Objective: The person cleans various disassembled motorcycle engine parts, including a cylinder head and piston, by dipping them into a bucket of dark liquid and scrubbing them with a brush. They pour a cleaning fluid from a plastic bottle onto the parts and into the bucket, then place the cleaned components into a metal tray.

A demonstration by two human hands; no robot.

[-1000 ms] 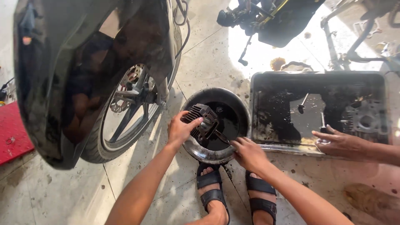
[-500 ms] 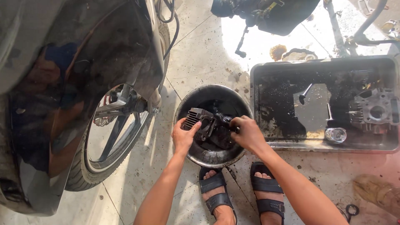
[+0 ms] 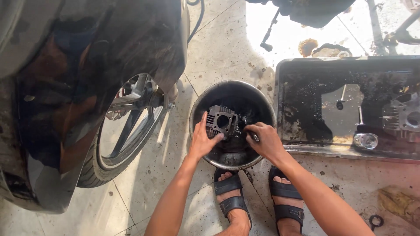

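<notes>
Nearest were the person's feet in black sandals point(image 3: 232, 196), planted on the stained concrete floor point(image 3: 218, 57) just below the bowl. Above them the two bare forearms reached fwd into a round metal bowl point(image 3: 262, 105) w/ dark oily liquid inside.

The left hand point(image 3: 202, 140) held a finned engine cylinder point(image 3: 222, 122), grey metal w/ a round bore thru the middle, tilted so the bore faced up toward the camera. The thumb was pressed against the part's lower edge and the other fingers ran up its left side, so the hand was closed on it, propping it over the liquid in the bowl's left half. The right hand point(image 3: 266, 140) sat just right of the cylinder, fingers curled tight round a small dark tool point(image 3: 254, 137); couldn't tell what kind, prob. a brush, only a short stub showed below the knuckles. Its tip end pointed toward the cylinder; couldn't tell whether it touched.

Left of the left-hand fingers, well apart, stood a scooter's rear wheel point(image 3: 127, 135) w/ dark spokes, under a black body panel point(image 3: 87, 65) that filled the upper left.

Right of the right-hand fingers, just beside the bowl, lay a big rectangular black tray point(image 3: 302, 100) w/ oily residue. In it, further out: a cylinder head point(image 3: 404, 118), a small round metal cap point(image 3: 365, 140) and a valve point(image 3: 340, 99) on a grey patch.

Farthest, at the top, a black cable w/ plug cap point(image 3: 267, 39) hung in bright sunlight.
</notes>
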